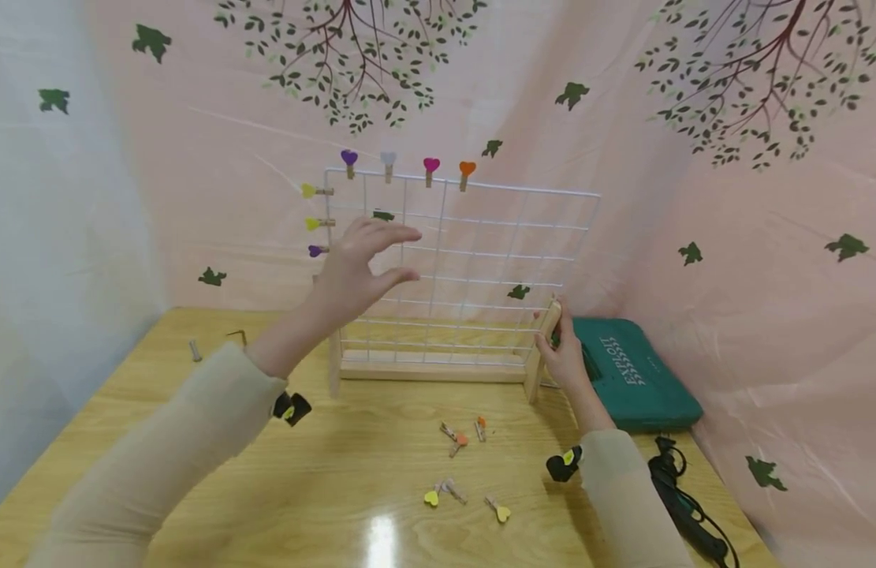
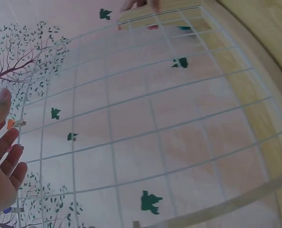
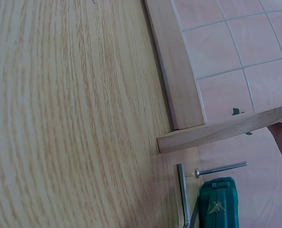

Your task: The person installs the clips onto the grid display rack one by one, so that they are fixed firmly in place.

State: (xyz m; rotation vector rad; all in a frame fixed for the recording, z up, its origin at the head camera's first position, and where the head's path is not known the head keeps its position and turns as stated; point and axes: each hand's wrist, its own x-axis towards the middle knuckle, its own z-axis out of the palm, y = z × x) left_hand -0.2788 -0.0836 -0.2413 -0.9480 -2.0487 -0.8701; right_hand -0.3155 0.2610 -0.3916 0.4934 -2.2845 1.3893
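Wire-grid stand [image 1: 434,278] looks stiff and light, best held by the wooden upright [image 1: 536,370] my right grip [image 1: 569,355] pinches; it stands beyond my spread left grip [image 1: 355,267].

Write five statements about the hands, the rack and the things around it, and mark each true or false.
1. Four clips sit on the top edge of the rack. True.
2. The left hand pinches a clip. False: the left hand holds nothing.
3. The right hand holds the wooden post. True.
4. On the top edge, the orange clip is left of the purple clip. False: it is to the right.
5. The green case lies right of the rack. True.
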